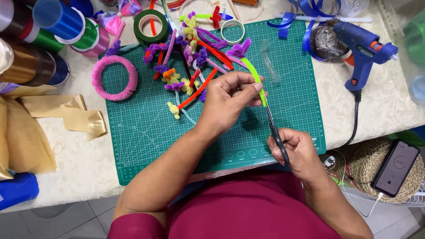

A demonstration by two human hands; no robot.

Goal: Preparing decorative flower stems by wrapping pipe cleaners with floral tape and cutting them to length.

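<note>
1. Left hand (230, 99) pinches a lime-green pipe cleaner (254, 77), thumb & fingers closed on it near its lower end, just above the scissor tips.
2. Right hand (295, 152) is wrapped shut round the black handles of the scissors (274, 128); blades run up-left from that grip to meet the green stem right under the left pinch. Can't tell if blades are parted or closed.
3. Pipe cleaner sits in the air over the green cutting mat (292, 102), arcing up & away from the pinch toward a purple fuzzy bit (239, 48) at its far end.
4. Handling, as I judge it: v. light, fuzzy so not slippery, wire core bends easily & keeps its bend. Best held close to the cut pt, as the left hand does, else the free length flops.
5. Look: thin, bright lime, fluffy nap, gently curved.
6. Beyond the pinch: pile of pipe-cleaner flowers (186, 66) in purple, yellow, red. Far left of it, a pink fuzzy ring (114, 77). Right of the grips, a blue glue gun (361, 48).
</note>
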